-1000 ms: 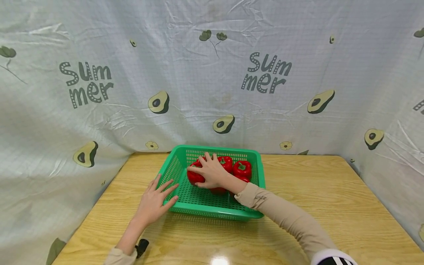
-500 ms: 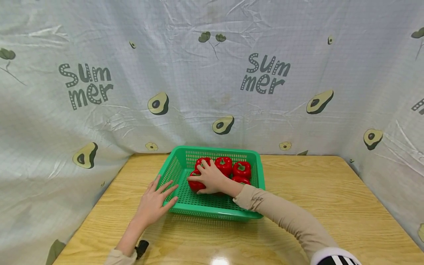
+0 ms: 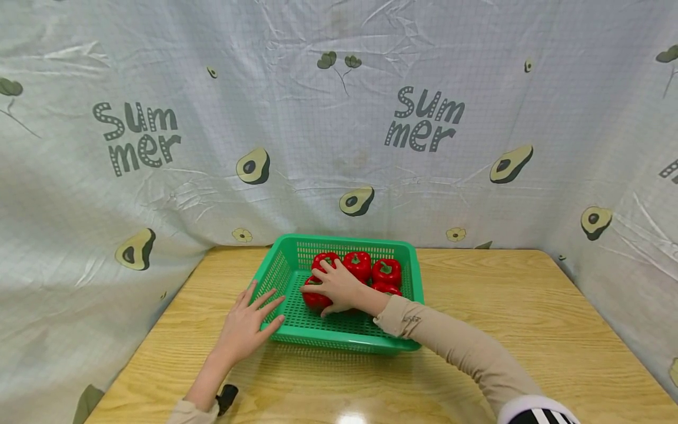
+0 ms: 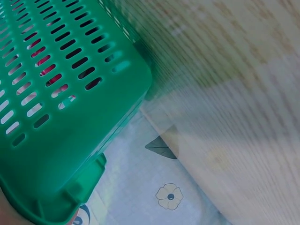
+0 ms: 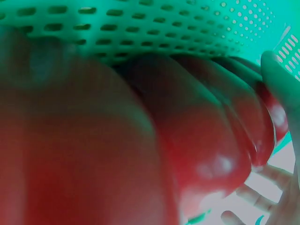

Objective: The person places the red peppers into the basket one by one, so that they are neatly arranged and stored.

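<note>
In the head view a green plastic basket [image 3: 339,340] stands on the table with several red bell peppers inside. My right hand [image 3: 346,290] reaches in over the near-left red bell pepper [image 3: 316,301], fingers over its far side and thumb by its near edge. Behind and beside it sit more peppers, one at the back [image 3: 357,265] and one at the right [image 3: 386,271]. My left hand [image 3: 245,327] rests at the basket's left rim, fingers spread, holding nothing. The right wrist view shows a row of red peppers [image 5: 206,154] close up; the left wrist view shows the basket's slotted underside [image 4: 70,117].
The wooden table [image 3: 503,318] extends to both sides of the basket and in front of it. A patterned cloth [image 3: 296,118] hangs behind and at the sides. A dark strap piece [image 3: 226,397] is at my left wrist.
My right hand has drawn the near-left pepper a little toward me inside the basket, and the thumb has moved lower. The left hand has stayed put.
</note>
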The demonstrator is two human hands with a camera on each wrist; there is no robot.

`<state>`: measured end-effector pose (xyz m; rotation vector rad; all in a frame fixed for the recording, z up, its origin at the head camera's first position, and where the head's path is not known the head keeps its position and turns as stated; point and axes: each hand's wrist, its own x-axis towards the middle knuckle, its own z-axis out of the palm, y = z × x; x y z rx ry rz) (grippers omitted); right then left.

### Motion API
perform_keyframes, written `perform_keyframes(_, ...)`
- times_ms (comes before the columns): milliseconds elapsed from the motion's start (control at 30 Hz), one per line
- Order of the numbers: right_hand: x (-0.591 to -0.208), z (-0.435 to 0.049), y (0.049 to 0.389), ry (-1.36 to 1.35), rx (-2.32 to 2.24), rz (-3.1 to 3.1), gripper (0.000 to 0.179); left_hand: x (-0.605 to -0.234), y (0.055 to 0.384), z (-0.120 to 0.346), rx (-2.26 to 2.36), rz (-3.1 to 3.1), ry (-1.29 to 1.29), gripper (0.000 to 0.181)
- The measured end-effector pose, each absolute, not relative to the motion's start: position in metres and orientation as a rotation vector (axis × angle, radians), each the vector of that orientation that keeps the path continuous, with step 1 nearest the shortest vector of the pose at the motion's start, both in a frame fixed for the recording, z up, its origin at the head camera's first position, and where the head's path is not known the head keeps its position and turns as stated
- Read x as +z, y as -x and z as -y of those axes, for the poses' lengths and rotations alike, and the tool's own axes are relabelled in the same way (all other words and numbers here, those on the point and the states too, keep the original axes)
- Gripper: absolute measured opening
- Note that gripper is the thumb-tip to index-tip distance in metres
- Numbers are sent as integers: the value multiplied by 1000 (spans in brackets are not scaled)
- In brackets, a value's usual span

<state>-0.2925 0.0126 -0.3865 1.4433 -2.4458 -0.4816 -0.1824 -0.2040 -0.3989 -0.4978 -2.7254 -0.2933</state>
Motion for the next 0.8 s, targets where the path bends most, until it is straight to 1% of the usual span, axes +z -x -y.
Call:
perform_keyframes(300,-375,-23,294,-1475,-422,2475,62,-396,184,204,-343,2761,508,45)
perform_keyframes(433,-364,-31,292,-1475,-377,2491,61,-394,186,203,-381,2777,523,46)
perform_keyframes(600,-346,-46,288,-1478,-307,2486,57,-387,187,206,-429,2777,535,47)
perform_keyframes(800,-329,-73,276,-1477,-233,2502,56,-379,180,211,-451,2777,553,47)
